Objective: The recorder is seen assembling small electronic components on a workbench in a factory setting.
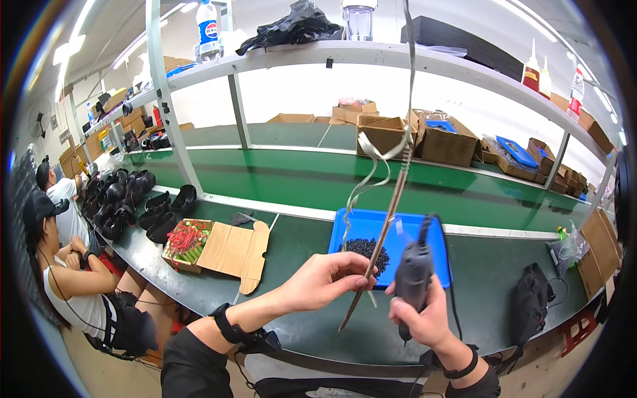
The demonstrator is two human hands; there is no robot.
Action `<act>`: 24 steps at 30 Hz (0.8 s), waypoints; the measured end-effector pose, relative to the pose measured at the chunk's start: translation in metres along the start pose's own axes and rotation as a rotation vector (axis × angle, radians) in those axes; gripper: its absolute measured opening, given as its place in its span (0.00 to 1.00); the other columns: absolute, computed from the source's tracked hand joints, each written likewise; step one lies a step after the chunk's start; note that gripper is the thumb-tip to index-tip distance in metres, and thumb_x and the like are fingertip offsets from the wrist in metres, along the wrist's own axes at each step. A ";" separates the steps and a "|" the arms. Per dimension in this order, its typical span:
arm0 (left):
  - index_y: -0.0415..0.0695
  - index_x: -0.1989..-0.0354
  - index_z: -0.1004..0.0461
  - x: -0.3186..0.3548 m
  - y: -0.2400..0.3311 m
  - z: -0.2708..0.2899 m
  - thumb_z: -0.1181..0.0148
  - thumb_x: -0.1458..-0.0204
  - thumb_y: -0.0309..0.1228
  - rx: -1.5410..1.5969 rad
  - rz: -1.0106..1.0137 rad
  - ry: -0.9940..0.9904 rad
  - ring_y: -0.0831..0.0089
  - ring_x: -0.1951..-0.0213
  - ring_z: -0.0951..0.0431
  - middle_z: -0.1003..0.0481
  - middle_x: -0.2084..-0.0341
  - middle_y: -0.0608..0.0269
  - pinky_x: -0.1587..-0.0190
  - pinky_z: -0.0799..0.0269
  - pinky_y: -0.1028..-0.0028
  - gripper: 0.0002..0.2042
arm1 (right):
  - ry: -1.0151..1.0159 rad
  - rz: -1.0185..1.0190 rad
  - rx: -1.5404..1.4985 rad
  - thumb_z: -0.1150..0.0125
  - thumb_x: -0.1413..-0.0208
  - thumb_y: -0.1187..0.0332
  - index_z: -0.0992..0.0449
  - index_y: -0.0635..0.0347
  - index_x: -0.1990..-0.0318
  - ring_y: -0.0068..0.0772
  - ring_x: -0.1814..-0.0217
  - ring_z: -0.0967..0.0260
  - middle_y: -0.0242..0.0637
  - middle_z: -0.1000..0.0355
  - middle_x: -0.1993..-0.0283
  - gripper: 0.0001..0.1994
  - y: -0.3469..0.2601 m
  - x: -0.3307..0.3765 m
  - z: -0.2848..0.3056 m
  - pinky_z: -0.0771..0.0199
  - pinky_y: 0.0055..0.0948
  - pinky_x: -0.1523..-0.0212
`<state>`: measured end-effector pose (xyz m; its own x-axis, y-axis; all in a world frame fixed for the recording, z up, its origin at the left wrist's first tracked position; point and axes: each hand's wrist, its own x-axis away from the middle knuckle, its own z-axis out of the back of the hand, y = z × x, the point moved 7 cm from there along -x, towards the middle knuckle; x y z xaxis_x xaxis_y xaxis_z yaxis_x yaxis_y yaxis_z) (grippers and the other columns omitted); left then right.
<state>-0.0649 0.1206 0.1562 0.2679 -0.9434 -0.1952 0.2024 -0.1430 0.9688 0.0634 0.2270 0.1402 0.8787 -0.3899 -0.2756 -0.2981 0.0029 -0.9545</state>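
Left fingers (350, 284) pinch 1 rod (384, 232), which crosses before 1 tray (368, 222); right fingers (410, 314) wrap 1 tool (413, 275); 1 open box (229, 247) sits left.

Wears black sleeves (194, 361), black wristbands (227, 324) on both sides, plus a bulky black module (263, 342) and thin dark cable (243, 375) at left.

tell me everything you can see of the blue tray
The blue tray is shallow and roughly rectangular, with a raised rim, and looks like plastic. It sits upright on the dark green tabletop. A heap of small black pieces lies toward its left side. The brown rod, the dark handheld tool and parts of both hands cover some of it; whether any of these touch it, I can't tell.
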 end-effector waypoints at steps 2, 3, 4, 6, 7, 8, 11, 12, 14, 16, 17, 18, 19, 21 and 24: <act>0.35 0.53 0.30 -0.002 0.000 0.001 0.48 0.42 0.22 0.042 0.006 0.009 0.72 0.55 0.23 0.23 0.61 0.57 0.50 0.27 0.72 0.10 | 0.051 0.016 -0.084 0.45 0.50 0.81 0.41 0.63 0.51 0.27 0.74 0.30 0.43 0.31 0.59 0.19 0.001 -0.002 0.005 0.28 0.24 0.77; 0.35 0.53 0.30 -0.003 0.000 0.001 0.48 0.42 0.22 0.079 0.014 0.018 0.72 0.55 0.23 0.23 0.61 0.57 0.50 0.27 0.72 0.09 | 0.071 0.006 -0.104 0.43 0.51 0.81 0.40 0.63 0.51 0.27 0.74 0.30 0.43 0.32 0.59 0.20 0.003 -0.003 0.007 0.28 0.24 0.78; 0.36 0.54 0.30 -0.003 -0.001 0.000 0.47 0.42 0.22 0.115 0.020 0.029 0.72 0.54 0.24 0.24 0.60 0.58 0.49 0.28 0.72 0.09 | 0.067 -0.001 -0.105 0.43 0.51 0.81 0.40 0.63 0.51 0.27 0.74 0.30 0.43 0.32 0.59 0.20 0.004 -0.004 0.006 0.28 0.24 0.78; 0.36 0.55 0.30 -0.006 -0.005 -0.004 0.45 0.43 0.23 0.137 0.014 0.024 0.74 0.56 0.24 0.24 0.61 0.60 0.51 0.28 0.73 0.09 | 0.079 -0.036 -0.054 0.39 0.53 0.81 0.39 0.63 0.52 0.27 0.74 0.30 0.43 0.31 0.59 0.21 0.006 -0.006 0.005 0.28 0.24 0.79; 0.36 0.55 0.30 -0.007 -0.005 -0.007 0.44 0.43 0.24 0.159 0.005 0.019 0.75 0.58 0.24 0.24 0.62 0.61 0.52 0.28 0.73 0.09 | 0.075 0.021 -0.057 0.33 0.57 0.80 0.38 0.62 0.52 0.25 0.75 0.30 0.40 0.30 0.63 0.24 0.005 -0.008 0.002 0.29 0.23 0.79; 0.36 0.56 0.30 -0.009 -0.005 -0.010 0.43 0.44 0.24 0.183 -0.006 0.011 0.76 0.60 0.24 0.25 0.63 0.62 0.53 0.28 0.74 0.09 | 0.074 0.022 -0.053 0.33 0.57 0.80 0.38 0.62 0.52 0.25 0.75 0.30 0.40 0.30 0.63 0.24 0.010 -0.009 0.002 0.29 0.23 0.79; 0.38 0.58 0.29 -0.012 -0.002 -0.015 0.40 0.45 0.26 0.138 -0.033 0.055 0.79 0.62 0.25 0.25 0.66 0.64 0.57 0.28 0.77 0.09 | 0.020 -0.037 -0.042 0.29 0.59 0.80 0.40 0.63 0.43 0.28 0.47 0.33 0.35 0.34 0.47 0.34 0.027 -0.004 -0.002 0.31 0.31 0.47; 0.38 0.59 0.28 -0.012 -0.001 -0.015 0.39 0.46 0.28 0.061 -0.042 0.077 0.80 0.62 0.25 0.24 0.66 0.65 0.57 0.28 0.78 0.10 | 0.016 -0.034 -0.040 0.29 0.59 0.80 0.40 0.63 0.43 0.28 0.47 0.33 0.35 0.34 0.47 0.34 0.026 -0.005 -0.004 0.31 0.31 0.47; 0.39 0.60 0.28 -0.011 -0.001 -0.014 0.37 0.48 0.29 0.006 -0.035 0.130 0.81 0.62 0.25 0.24 0.67 0.66 0.59 0.28 0.78 0.10 | 0.058 -0.061 0.000 0.30 0.58 0.80 0.40 0.62 0.44 0.27 0.46 0.34 0.35 0.34 0.48 0.33 0.025 -0.006 -0.002 0.31 0.31 0.46; 0.39 0.60 0.27 -0.010 0.000 -0.015 0.37 0.48 0.30 -0.043 -0.073 0.121 0.80 0.62 0.25 0.25 0.68 0.66 0.61 0.27 0.77 0.10 | 0.059 -0.060 0.025 0.31 0.58 0.80 0.40 0.62 0.44 0.27 0.46 0.35 0.36 0.34 0.48 0.32 0.025 -0.009 -0.002 0.31 0.31 0.46; 0.39 0.61 0.27 -0.009 0.007 -0.016 0.37 0.48 0.29 -0.078 -0.095 0.129 0.80 0.62 0.25 0.25 0.68 0.66 0.61 0.27 0.76 0.10 | 0.066 -0.062 0.050 0.31 0.57 0.80 0.40 0.62 0.44 0.27 0.46 0.35 0.36 0.34 0.48 0.32 0.025 -0.010 -0.001 0.32 0.31 0.46; 0.39 0.61 0.27 -0.009 0.007 -0.016 0.37 0.48 0.29 -0.080 -0.097 0.127 0.80 0.62 0.25 0.25 0.68 0.66 0.61 0.27 0.76 0.10 | 0.068 -0.060 0.050 0.31 0.57 0.80 0.40 0.62 0.44 0.27 0.46 0.35 0.36 0.34 0.48 0.32 0.026 -0.010 -0.001 0.32 0.31 0.46; 0.39 0.60 0.28 -0.009 0.007 -0.016 0.37 0.48 0.29 -0.122 -0.120 0.110 0.79 0.62 0.24 0.25 0.67 0.66 0.61 0.26 0.76 0.10 | 0.078 -0.067 0.040 0.32 0.57 0.80 0.40 0.62 0.44 0.27 0.46 0.34 0.36 0.34 0.48 0.32 0.028 -0.010 -0.001 0.32 0.31 0.46; 0.39 0.59 0.28 -0.008 0.012 -0.018 0.37 0.48 0.29 -0.168 -0.146 0.092 0.78 0.62 0.24 0.25 0.67 0.66 0.60 0.26 0.76 0.11 | 0.089 -0.070 0.029 0.32 0.57 0.80 0.40 0.62 0.44 0.27 0.46 0.34 0.36 0.33 0.48 0.31 0.030 -0.010 0.001 0.32 0.30 0.46; 0.39 0.55 0.30 -0.004 0.025 -0.016 0.37 0.48 0.27 -0.198 -0.151 0.122 0.77 0.60 0.24 0.26 0.64 0.63 0.58 0.26 0.74 0.13 | 0.081 -0.041 0.035 0.32 0.58 0.80 0.40 0.63 0.44 0.26 0.47 0.34 0.35 0.33 0.50 0.32 0.028 -0.011 0.002 0.33 0.29 0.46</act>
<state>-0.0454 0.1255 0.1786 0.3296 -0.8714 -0.3634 0.4256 -0.2065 0.8811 0.0464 0.2332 0.1165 0.8564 -0.4637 -0.2270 -0.2476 0.0169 -0.9687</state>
